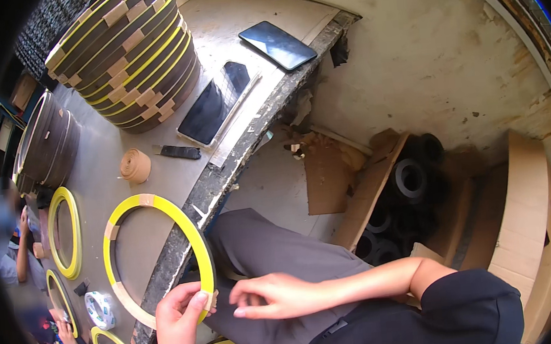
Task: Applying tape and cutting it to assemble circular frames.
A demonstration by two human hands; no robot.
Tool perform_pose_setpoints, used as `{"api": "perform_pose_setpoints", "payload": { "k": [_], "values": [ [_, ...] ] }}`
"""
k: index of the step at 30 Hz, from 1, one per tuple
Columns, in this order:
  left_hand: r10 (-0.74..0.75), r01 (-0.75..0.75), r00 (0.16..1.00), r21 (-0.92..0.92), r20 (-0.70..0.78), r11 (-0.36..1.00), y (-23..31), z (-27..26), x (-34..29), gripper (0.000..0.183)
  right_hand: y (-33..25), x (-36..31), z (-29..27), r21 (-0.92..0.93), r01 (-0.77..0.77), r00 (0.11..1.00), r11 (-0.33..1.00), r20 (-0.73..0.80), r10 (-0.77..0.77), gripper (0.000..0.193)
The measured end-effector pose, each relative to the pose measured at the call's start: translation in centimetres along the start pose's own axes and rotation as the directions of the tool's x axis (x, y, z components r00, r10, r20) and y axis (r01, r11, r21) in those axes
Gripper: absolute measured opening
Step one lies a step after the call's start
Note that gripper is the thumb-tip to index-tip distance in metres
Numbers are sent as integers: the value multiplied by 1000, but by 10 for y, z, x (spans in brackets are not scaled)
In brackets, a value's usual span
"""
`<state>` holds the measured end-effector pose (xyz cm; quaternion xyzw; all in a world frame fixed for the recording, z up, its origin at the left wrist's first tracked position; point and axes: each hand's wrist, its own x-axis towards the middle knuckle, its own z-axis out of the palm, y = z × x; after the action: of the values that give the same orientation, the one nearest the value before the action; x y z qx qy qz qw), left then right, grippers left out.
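Observation:
My left hand (178,318) is closed on the near edge of a flat yellow ring (205,268), thumb on top. Tan tape strips (132,305) wrap the ring in several places, and one tape end sticks out beside my left fingers. The ring is raised over the table's edge and my lap. Just to the right, my right hand (275,295) hovers over my thigh with its fingers loosely bent and a gap to the thumb; nothing shows in it. A roll of tan tape (135,165) and a black-wrapped blade-like tool (180,152) lie on the table.
A tall stack of taped rings (131,67) stands at the far left, near two phones (210,112) (277,45). More yellow rings (65,234) and a white tape roll (100,310) lie leftward, where other people's hands (65,331) work. An open carton (374,190) of black rings sits right.

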<state>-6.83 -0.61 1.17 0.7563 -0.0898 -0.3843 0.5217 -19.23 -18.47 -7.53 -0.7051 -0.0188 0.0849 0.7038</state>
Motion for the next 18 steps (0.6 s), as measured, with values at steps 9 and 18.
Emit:
{"api": "perform_pose_setpoints", "payload": {
  "k": [9,18],
  "values": [
    [47,-46,999,77,-5,996,2,-1,-1,21,-10,27,20,388,-10,1000,922,5,9,30],
    [37,-37,999,-2,37,999,-5,-6,2,22,-8,33,7,132,79,996,988,-53,-73,32]
  ]
}}
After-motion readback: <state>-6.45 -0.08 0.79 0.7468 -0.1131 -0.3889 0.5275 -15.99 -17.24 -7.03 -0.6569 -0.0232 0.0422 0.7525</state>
